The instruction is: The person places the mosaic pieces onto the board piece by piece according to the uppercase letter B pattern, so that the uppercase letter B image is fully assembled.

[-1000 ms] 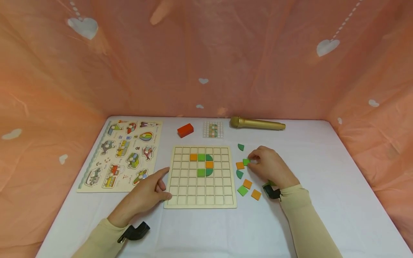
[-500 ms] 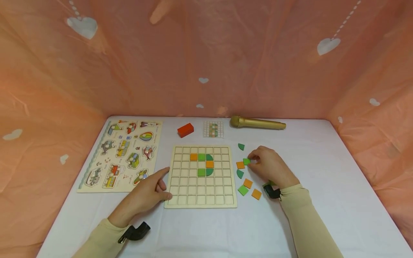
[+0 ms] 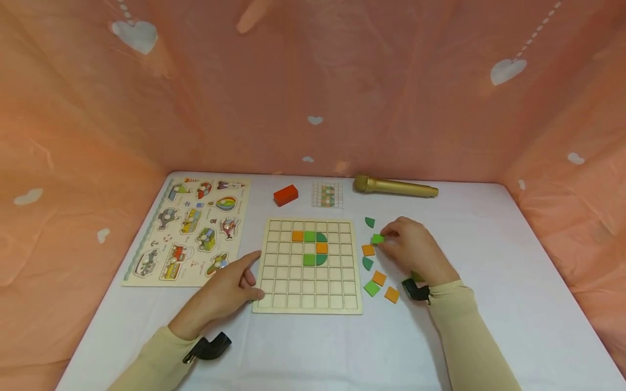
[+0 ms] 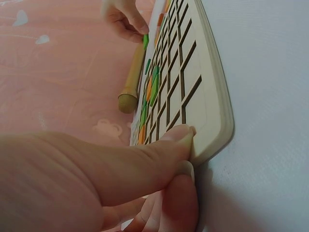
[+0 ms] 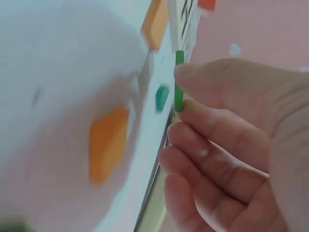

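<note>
My right hand [image 3: 415,250] pinches a green square tile [image 3: 377,239] between thumb and index finger. In the right wrist view the green tile [image 5: 179,100] is seen edge-on, and the other fingers are curled below it. My left hand [image 3: 222,293] touches the left edge of a wooden grid board [image 3: 286,301]. Its index finger stretches to the edge higher up; the thumb [image 4: 166,142] presses near a corner. Orange, light green and dark green pieces sit in the board's upper middle cells. Beside the board's right edge lie several loose tiles, including an orange square [image 3: 392,295] and a dark green quarter-circle [image 3: 368,264].
A picture puzzle board [image 3: 188,233] lies at the left. Along the back are a red block [image 3: 286,195], a small pattern card [image 3: 327,195] and a gold microphone [image 3: 396,187]. Peach fabric with hearts [image 3: 315,81] encloses the table's back and sides.
My right hand has lifted the green tile slightly, away from the orange tile beside it. The left hand keeps its place at the board. The head view has shifted a little.
</note>
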The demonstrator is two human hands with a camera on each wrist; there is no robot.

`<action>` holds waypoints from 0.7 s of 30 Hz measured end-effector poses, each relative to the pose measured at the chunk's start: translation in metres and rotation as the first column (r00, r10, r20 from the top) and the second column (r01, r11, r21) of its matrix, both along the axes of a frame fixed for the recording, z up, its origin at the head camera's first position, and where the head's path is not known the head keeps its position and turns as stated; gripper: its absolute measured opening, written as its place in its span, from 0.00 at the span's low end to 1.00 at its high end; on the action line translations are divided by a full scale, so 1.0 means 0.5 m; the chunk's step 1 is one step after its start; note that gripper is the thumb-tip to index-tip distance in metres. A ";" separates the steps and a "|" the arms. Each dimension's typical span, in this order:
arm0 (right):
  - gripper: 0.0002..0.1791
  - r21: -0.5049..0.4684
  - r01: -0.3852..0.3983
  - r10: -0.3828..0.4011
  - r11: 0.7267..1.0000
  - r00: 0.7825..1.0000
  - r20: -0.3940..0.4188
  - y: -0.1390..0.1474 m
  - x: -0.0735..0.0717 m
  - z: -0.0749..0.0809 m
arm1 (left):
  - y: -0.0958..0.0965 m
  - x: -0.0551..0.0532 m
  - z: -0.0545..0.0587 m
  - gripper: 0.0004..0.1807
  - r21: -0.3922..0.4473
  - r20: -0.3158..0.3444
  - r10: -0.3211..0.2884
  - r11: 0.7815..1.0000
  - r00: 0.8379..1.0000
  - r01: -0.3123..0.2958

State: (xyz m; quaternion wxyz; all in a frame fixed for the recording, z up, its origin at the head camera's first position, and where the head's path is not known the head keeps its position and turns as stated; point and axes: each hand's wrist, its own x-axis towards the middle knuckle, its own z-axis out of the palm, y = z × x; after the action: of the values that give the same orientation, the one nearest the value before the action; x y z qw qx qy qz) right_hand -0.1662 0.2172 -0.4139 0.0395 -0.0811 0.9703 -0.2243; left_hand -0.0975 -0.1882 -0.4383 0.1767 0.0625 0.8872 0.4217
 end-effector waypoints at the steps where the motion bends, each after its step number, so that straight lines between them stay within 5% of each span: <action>1: 0.12 -0.005 -0.003 0.003 1.000 1.000 0.002 -0.008 -0.002 -0.001 | 0.001 0.000 0.000 0.50 0.001 0.001 0.000 1.000 1.000 0.000; 8: 0.12 -0.039 -0.112 0.112 0.993 0.994 -0.005 -0.113 -0.013 -0.005 | 0.001 0.000 0.001 0.49 -0.001 0.000 -0.009 1.000 1.000 0.009; 21: 0.12 0.019 -0.308 0.309 0.951 0.949 -0.067 -0.279 -0.026 -0.023 | 0.003 0.000 0.005 0.50 -0.006 0.022 0.008 1.000 1.000 -0.008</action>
State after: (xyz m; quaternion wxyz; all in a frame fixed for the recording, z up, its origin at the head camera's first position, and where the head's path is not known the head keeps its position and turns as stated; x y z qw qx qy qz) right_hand -0.1790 0.0778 -0.4254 0.0409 -0.2393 0.9475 -0.2083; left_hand -0.0977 -0.1866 -0.4357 0.1850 0.0536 0.8866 0.4205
